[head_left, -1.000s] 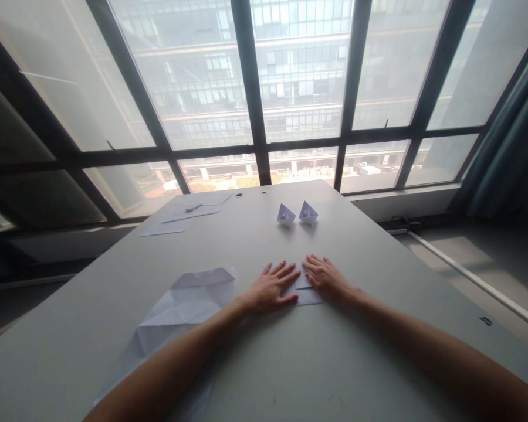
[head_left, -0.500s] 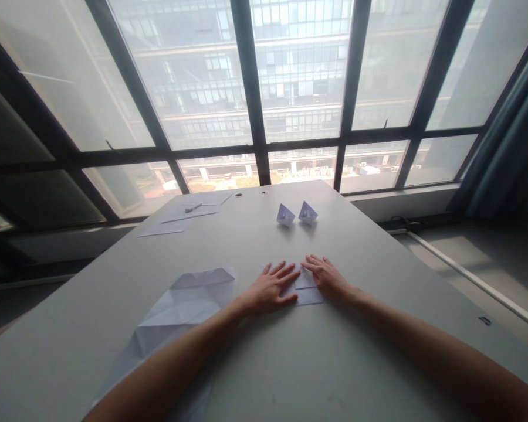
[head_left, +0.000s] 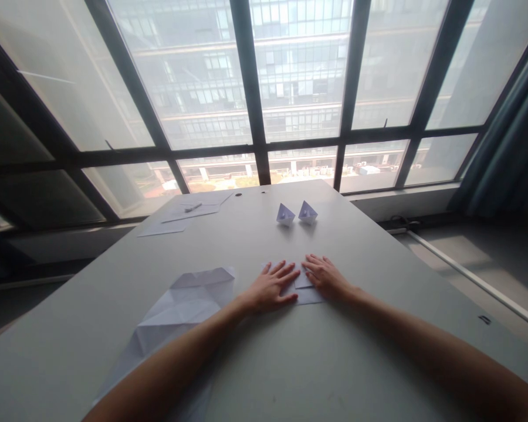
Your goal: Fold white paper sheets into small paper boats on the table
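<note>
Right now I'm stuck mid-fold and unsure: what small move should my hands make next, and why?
Probably run the right hand along the edge of the small folded paper to sharpen the crease, while the left hand pins it. Both hands lie flat on it, fingers spread.

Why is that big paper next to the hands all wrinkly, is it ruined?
The big sheet left of the left hand is criss-crossed with straight creases, not torn. Both hands press flat on a small folded paper. Nothing else stands out.
</note>
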